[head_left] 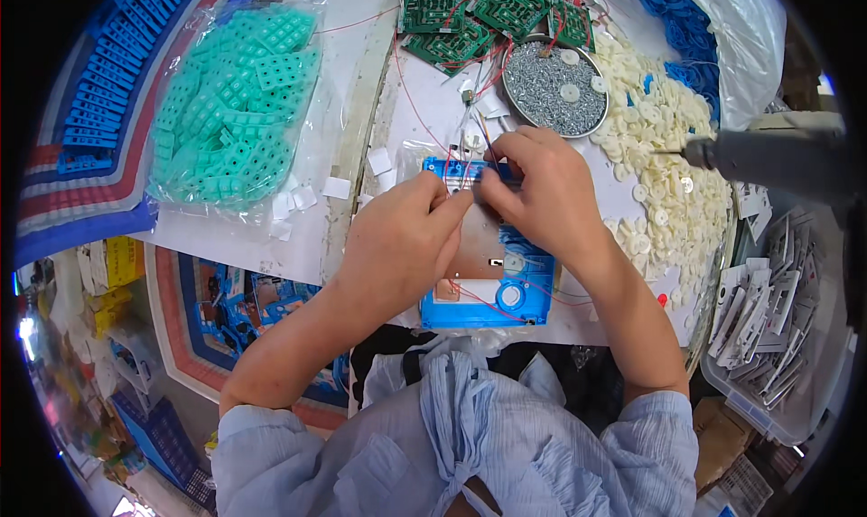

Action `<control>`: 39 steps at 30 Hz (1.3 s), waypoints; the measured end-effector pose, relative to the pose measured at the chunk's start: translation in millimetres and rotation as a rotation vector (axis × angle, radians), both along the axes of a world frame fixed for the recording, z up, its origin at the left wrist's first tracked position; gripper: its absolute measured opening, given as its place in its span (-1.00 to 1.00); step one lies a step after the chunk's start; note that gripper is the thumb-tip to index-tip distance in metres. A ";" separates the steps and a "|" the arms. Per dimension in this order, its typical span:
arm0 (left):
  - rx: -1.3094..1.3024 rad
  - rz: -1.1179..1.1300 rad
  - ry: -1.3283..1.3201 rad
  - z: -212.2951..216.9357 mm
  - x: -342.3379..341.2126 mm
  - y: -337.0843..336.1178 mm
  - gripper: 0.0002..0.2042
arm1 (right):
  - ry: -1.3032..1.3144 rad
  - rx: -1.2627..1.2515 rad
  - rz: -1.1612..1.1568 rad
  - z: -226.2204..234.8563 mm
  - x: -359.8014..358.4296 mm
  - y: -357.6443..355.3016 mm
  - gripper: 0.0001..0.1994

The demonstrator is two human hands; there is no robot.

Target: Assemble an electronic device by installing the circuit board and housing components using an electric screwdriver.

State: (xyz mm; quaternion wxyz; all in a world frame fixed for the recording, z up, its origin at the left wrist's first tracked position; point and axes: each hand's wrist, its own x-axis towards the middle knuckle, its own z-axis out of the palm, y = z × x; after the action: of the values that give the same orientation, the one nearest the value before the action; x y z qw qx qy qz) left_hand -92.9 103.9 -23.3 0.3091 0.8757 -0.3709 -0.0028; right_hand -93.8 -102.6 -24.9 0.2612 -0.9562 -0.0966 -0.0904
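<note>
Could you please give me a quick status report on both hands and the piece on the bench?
Left hand and right hand both pinching at top edge of flat blue plastic housing. Red wires cross it. Round metal tray of screws behind, apart.

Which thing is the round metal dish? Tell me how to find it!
Start at the blue plastic case under both hands, then look up past the right hand. The round metal dish sits between green circuit boards and cream discs; it alone holds tiny grey screws.

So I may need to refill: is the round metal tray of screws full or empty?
Full: grey screws cover the tray to its rim, with a few white discs on top.
</note>
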 end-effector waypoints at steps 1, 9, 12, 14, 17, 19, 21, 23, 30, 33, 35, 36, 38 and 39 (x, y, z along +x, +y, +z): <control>0.022 -0.002 0.005 1.4 0.4 -1.8 -0.73 | 0.021 0.037 -0.005 2.7 -0.4 0.3 -0.81; -0.144 0.098 0.027 -0.2 17.4 3.4 -0.77 | 0.036 0.076 0.094 6.1 9.0 3.1 -0.82; -0.146 0.246 0.081 4.6 49.3 -1.8 -0.74 | 0.048 0.180 0.084 4.4 5.3 0.5 -0.85; -0.212 0.194 -0.028 -5.3 58.0 -11.1 -0.75 | 0.080 0.303 0.043 4.8 2.5 -2.2 -0.86; -0.186 0.122 -0.071 -10.4 57.6 -20.8 -0.76 | 0.130 0.526 -0.042 5.7 -3.5 -10.9 -0.87; -0.188 0.089 -0.053 -12.0 56.1 -23.7 -0.78 | 0.138 0.636 -0.077 4.1 -8.3 -18.2 -0.87; -0.253 0.070 -0.027 -13.1 50.7 -21.0 -0.83 | 0.162 0.614 -0.077 8.3 -14.5 -21.3 -0.89; -0.340 0.079 0.016 -7.7 39.7 -15.8 -0.84 | 0.186 0.570 -0.089 11.1 -21.4 -25.4 -0.91; -0.367 0.076 -0.002 -15.1 1.8 19.5 -0.80 | 0.031 0.457 -0.003 11.3 -14.8 -18.2 -0.91; -0.364 -0.005 -0.048 -12.8 0.6 18.7 -0.80 | 0.002 0.385 0.026 16.8 -9.0 -9.4 -0.90; -0.444 0.066 0.071 -15.3 -2.3 16.5 -0.81 | -0.010 0.335 0.091 24.0 -12.8 -4.1 -0.91; -0.485 0.101 0.131 -16.4 -3.1 16.0 -0.82 | -0.045 0.272 0.187 26.8 -18.6 -2.1 -0.89; -0.524 0.121 0.250 -16.7 1.0 14.4 -0.82 | -0.116 0.141 0.375 32.1 -35.2 0.6 -0.86; -0.544 0.130 0.310 -16.5 4.6 13.0 -0.82 | -0.103 0.106 0.403 29.6 -42.8 4.0 -0.84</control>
State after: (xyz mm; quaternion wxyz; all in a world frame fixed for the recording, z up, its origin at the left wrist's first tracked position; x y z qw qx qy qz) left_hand -88.3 116.9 -39.8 0.5843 0.7720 -0.2495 -0.0172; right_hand -136.6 -98.6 4.7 0.3188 -0.8965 -0.2941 -0.0902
